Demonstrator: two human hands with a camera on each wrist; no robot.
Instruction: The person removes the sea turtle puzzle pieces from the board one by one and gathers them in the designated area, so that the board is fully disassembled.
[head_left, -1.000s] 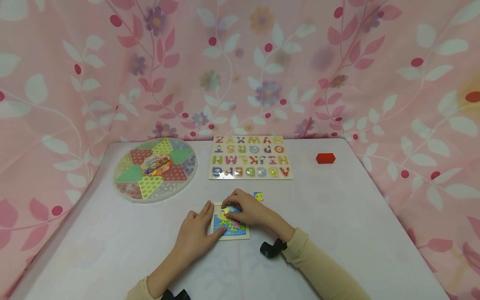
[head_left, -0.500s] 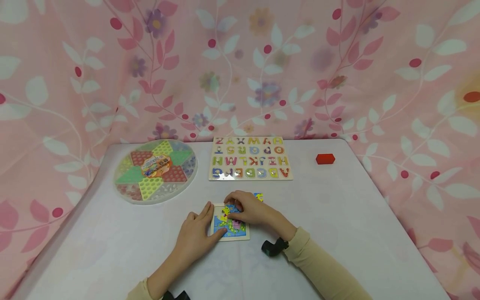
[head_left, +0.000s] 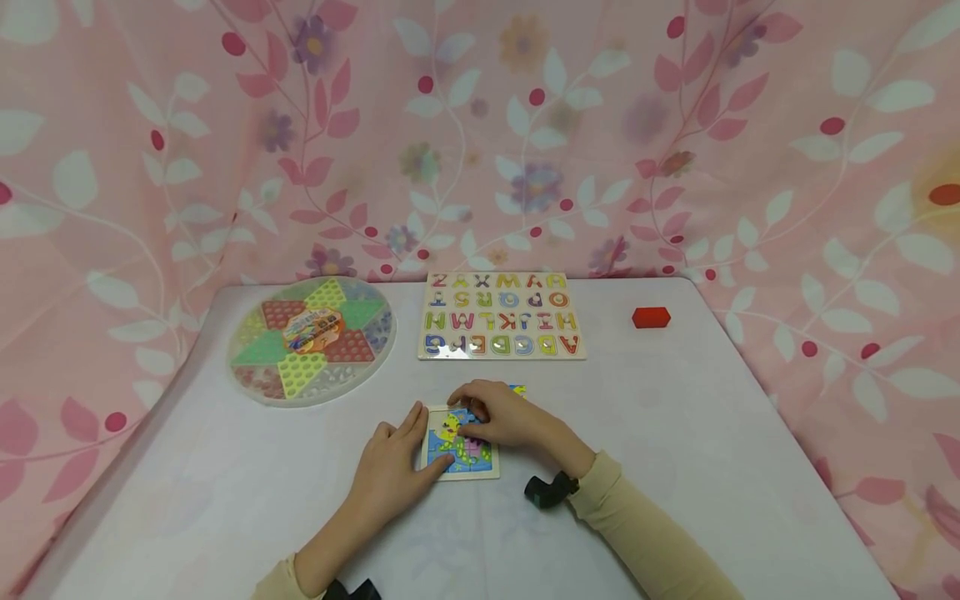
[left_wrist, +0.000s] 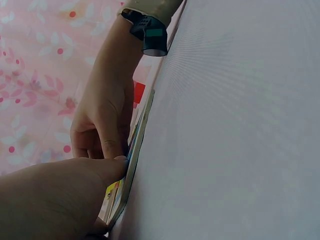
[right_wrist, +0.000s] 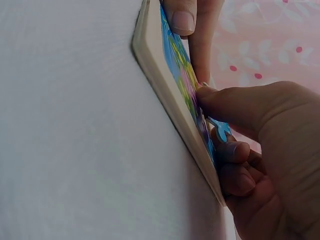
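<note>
A small square jigsaw puzzle in a pale wooden tray (head_left: 486,477) lies on the table, its picture blue, green, pink and yellow. My left hand (head_left: 392,467) rests on its left side, with straight fingers along the edge and the thumb (left_wrist: 116,169) pressing the face. Over the upper right part, my right hand (head_left: 506,417) pinches a blue jigsaw piece (right_wrist: 221,129) between thumb and fingers. That piece is tilted above the tray, and fingers hide part of it. Behind the right hand lies a loose yellow and blue piece (head_left: 519,389), mostly covered from view.
An alphabet board (head_left: 501,317) stands behind the puzzle. At the back left is a round Chinese checkers board (head_left: 311,342) under a clear cover. A red block (head_left: 651,317) sits at the back right. A pink floral curtain (head_left: 480,167) hangs behind the white table (head_left: 712,467).
My right hand has shifted slightly right, uncovering more of the yellow picture and covering more of the loose piece. The left hand has stayed in place.
</note>
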